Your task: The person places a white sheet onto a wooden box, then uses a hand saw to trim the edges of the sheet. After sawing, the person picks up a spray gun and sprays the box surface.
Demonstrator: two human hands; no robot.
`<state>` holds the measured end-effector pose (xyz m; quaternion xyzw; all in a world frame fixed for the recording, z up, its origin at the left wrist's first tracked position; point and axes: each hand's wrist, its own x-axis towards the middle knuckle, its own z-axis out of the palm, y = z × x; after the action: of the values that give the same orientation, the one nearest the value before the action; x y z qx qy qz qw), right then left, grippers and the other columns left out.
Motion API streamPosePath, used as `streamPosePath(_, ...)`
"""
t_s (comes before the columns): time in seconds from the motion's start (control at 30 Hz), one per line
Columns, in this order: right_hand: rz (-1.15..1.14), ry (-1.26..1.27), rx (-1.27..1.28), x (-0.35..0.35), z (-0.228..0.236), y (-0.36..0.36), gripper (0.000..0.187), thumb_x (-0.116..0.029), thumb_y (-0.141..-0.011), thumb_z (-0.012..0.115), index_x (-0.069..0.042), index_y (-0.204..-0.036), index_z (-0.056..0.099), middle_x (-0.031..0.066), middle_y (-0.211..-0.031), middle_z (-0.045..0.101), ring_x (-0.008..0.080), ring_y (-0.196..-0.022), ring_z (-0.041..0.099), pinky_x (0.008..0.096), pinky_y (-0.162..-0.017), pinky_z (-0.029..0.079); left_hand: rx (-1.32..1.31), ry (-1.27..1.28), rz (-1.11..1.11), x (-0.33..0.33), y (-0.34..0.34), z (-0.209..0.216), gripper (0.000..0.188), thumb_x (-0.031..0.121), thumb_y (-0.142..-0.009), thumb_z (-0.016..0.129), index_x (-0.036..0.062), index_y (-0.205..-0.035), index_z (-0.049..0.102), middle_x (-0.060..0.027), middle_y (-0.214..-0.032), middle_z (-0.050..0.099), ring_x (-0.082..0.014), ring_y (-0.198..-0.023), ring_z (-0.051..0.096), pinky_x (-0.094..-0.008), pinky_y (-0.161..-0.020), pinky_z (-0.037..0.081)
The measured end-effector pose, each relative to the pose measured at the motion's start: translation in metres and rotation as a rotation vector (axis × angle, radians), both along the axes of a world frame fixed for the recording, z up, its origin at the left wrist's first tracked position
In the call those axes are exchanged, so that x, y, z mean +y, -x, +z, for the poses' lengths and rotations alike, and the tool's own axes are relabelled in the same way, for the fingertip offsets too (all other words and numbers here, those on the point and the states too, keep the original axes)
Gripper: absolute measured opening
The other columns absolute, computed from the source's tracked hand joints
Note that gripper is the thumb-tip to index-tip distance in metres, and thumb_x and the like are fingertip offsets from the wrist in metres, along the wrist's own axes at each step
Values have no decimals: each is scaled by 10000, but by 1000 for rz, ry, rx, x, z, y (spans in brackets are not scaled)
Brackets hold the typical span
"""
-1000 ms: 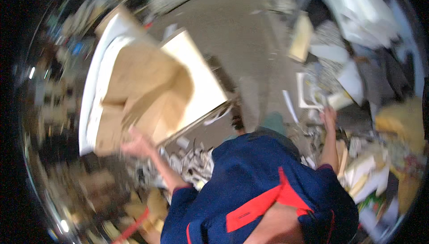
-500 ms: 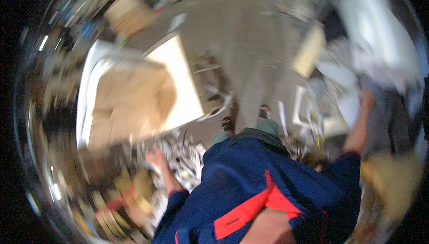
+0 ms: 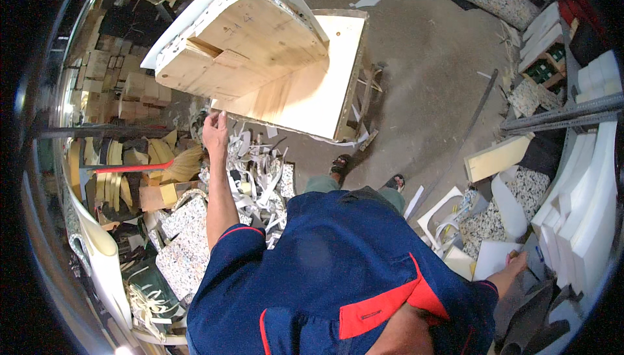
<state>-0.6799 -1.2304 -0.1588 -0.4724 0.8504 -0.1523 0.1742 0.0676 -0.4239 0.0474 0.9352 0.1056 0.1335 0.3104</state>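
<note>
Below wooden frame [image 3: 260, 49]: left hand [image 3: 214, 131] raised, fingers touching edge; right hand [image 3: 517, 265] low, grip unclear.

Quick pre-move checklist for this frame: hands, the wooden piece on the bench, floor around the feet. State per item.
1. Left hand at the lower edge of the wooden frame piece: ok, it reaches the edge; whether it grips cannot be told.
2. Right hand on the white sheet: ok, fingers rest at its edge among foam blocks.
3. Frame piece seated on the plywood bench top: cannot tell, it overhangs the left side.
4. Footing: not ok, white offcut strips are piled on the floor by the feet.
5. Red-handled broom out of the way: ok, it lies left of the left arm.
</note>
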Motion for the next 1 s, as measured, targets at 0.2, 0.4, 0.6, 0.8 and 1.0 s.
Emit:
streamPosePath(0.2, -100, 81, -405, 136, -28, -95, 334, -351, -931, 645, -21, -973, 630, 89, -822, 637, 213, -706, 602, 360, -601, 507, 27, 311, 106, 57, -4, -63, 359, 301, -915, 724, -19, -1076, 693, -115, -955, 728, -181, -854, 659, -320, -813, 520)
streamPosePath(0.4, -82, -72, -788, 321, -28, -282, 261, -289, -973, 622, -38, -1042, 599, 66, -819, 607, 194, -730, 592, 337, -627, 500, -171, 426, 307, 122, -55, -51, 324, 285, -914, 716, -20, -1021, 698, -100, -878, 715, -172, -799, 650, -322, -761, 517)
streamPosePath(0.6, 1199, 361, -588, 494, 187, -571, 465, -145, -974, 620, 24, -1385, 484, 190, -1316, 595, 273, -1156, 596, 372, -1006, 459, -500, 433, 255, 195, -145, 22, 250, 206, -935, 707, -23, -1031, 680, -48, -874, 664, -103, -774, 575, -278, -719, 494)
streamPosePath(0.8, 2104, 731, -283, 573, 358, -734, 557, -33, -796, 728, -62, -1336, 595, 212, -1115, 640, 364, -976, 654, 425, -807, 548, -699, 661, 47, 206, -211, 113, 243, 157, -909, 745, -17, -1067, 683, -18, -901, 646, -71, -786, 551, -218, -697, 473)
streamPosePath(1.0, 2273, 855, -115, 628, 413, -822, 593, -6, -768, 748, -63, -1340, 599, 173, -1062, 671, 318, -909, 678, 394, -756, 564, -699, 431, -145, 212, -237, 137, 320, 197, -878, 763, 50, -1157, 709, -71, -1105, 658, -148, -953, 612, -289, -831, 494)
